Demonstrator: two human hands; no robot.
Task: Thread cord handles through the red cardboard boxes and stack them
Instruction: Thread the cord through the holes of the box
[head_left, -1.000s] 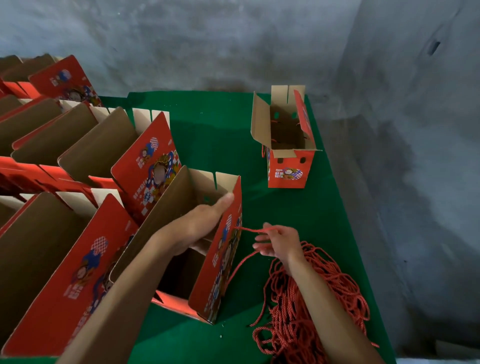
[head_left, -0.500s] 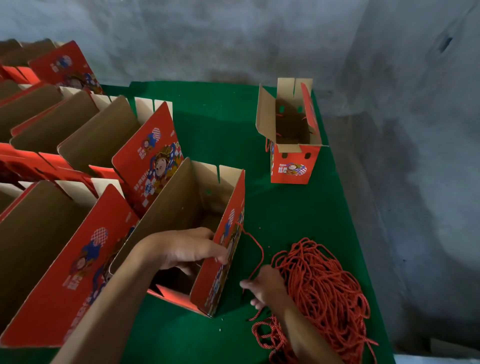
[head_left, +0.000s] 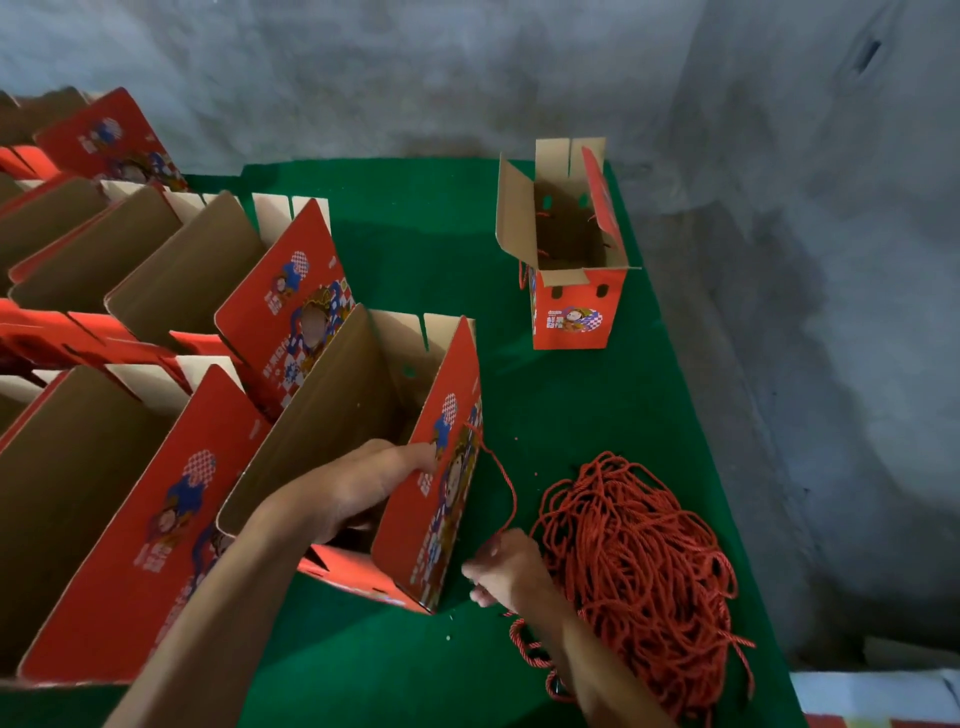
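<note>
The red printed cardboard box (head_left: 363, 457) with its plain brown inside lies tilted on the green felt table (head_left: 415, 249), just in front of me, its open top facing up and away and its long axis running from my near side toward the far wall. My left hand (head_left: 358, 493) reaches into it, the thumb lying over the top edge of the red printed panel and the other fingers hidden inside, so I grip that wall. A thin red twisted cord (head_left: 501, 475) leaves the panel's outer face and curves down to my right hand (head_left: 501, 569), whose fingers curl round it low beside the box's near corner. Just right of that hand sits a heaped tangle of red cords (head_left: 639, 571). A row of open red boxes (head_left: 171, 312) lies to my left, leaning the same way. Well apart, near the table's far right edge, a small upright red box (head_left: 571, 312) stands with flaps open.
</note>
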